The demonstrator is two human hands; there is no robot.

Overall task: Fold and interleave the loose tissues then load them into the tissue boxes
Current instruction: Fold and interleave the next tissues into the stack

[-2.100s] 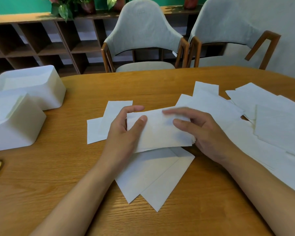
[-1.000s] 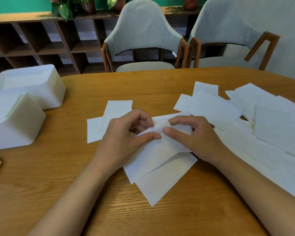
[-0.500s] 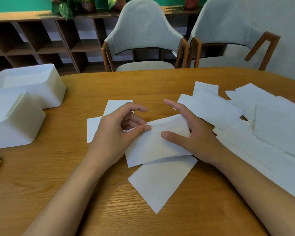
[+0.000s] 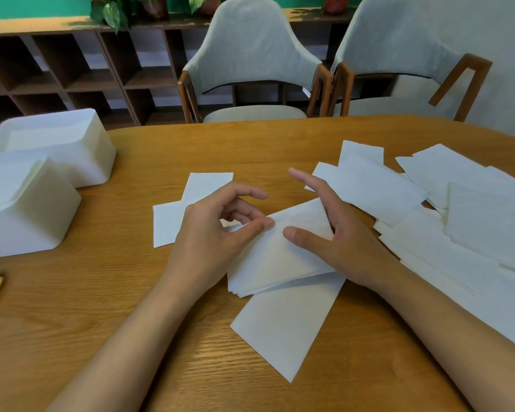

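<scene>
Head view: your left grip (image 4: 211, 233) pinches folded stack (image 4: 280, 263) corner; right grip (image 4: 339, 242) spread, pressing it. Lift unevenly and layers may slide off tissue (image 4: 286, 322) beneath stack.

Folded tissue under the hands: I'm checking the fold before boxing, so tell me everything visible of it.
The folded tissue is white, thin paper, a rectangle with layered edges showing along its near side. It lies flat and skewed on the wooden table, overlapping the far end of a longer tissue strip. The left hand pinches its left corner; the right hand presses its top with the thumb, fingers straight.
</scene>
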